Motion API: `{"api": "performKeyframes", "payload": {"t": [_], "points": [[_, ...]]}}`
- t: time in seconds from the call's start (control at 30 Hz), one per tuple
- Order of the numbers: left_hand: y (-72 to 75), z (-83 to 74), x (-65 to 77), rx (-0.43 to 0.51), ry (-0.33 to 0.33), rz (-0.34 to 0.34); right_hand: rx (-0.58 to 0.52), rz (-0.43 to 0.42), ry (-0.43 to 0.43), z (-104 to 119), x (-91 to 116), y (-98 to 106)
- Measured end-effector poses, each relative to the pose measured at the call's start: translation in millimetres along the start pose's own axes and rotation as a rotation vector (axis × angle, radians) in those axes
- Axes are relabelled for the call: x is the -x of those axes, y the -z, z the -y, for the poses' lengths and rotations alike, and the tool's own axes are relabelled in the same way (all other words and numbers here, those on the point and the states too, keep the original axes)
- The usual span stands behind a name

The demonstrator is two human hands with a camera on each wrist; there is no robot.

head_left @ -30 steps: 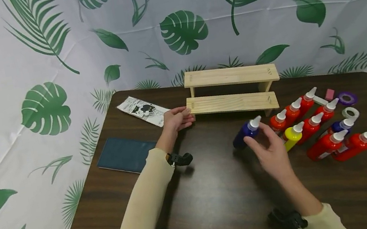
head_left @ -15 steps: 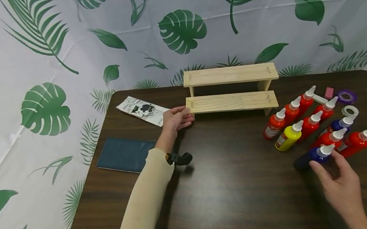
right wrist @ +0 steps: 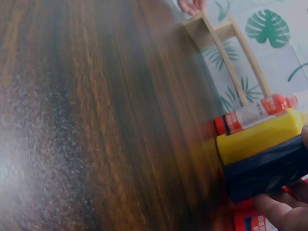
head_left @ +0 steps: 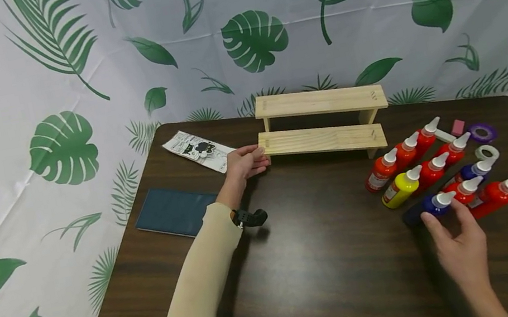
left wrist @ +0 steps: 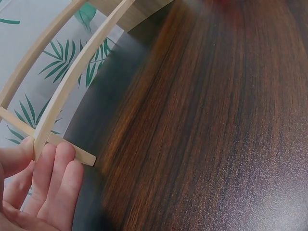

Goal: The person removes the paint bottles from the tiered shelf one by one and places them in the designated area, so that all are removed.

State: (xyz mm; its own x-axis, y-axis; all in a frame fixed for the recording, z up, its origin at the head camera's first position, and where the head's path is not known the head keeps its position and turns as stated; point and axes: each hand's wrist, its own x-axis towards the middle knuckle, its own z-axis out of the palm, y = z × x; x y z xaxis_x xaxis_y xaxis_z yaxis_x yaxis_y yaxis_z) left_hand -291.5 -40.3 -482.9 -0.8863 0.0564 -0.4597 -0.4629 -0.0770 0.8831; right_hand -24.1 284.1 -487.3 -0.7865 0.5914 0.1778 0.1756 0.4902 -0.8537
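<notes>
My left hand (head_left: 246, 164) pinches the left end of the lower board of a two-tier wooden shelf (head_left: 322, 139); the left wrist view shows thumb and fingers on the board's end (left wrist: 42, 132). At the right, my right hand (head_left: 460, 246) grips a dark blue squeeze bottle (head_left: 427, 208) with a white nozzle, thumb on one side and fingers on the other. The blue bottle (right wrist: 269, 168) overlaps a yellow bottle (right wrist: 260, 137) in the right wrist view. Beside it stand the yellow bottle (head_left: 400, 190), several red bottles (head_left: 379, 173) and another blue one (head_left: 472, 174).
Behind the bottles lie a purple tape roll (head_left: 482, 133), a white roll (head_left: 487, 152) and a pink block (head_left: 458, 127). To the left are a dark blue notebook (head_left: 174, 211) and a white printed packet (head_left: 200, 151). A leaf-patterned cloth (head_left: 194, 50) hangs behind the table (head_left: 313, 261).
My right hand has carried the blue bottle from in front of the shelf rightward and nearer, to the front of the bottle group. The left hand and shelf have stayed put.
</notes>
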Motion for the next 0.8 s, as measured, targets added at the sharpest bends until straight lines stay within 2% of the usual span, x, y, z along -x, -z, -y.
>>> {"api": "performKeyframes", "payload": {"t": [0.27, 0.53, 0.67, 0.8], "points": [[0.8, 0.5, 0.0, 0.002, -0.017, -0.002, 0.068, 0.038, -0.088, 3, 2, -3], [5.8, 5.1, -2.0, 0.004, -0.024, -0.003, -0.012, 0.030, -0.102, 7, 4, -4], [9.8, 7.7, -0.4, 0.001, -0.053, -0.023, -0.054, -0.003, -0.047, 14, 8, -3], [11.6, 10.7, 0.7, -0.002, -0.081, -0.019, -0.050, -0.076, 0.127, 26, 10, 4]]}}
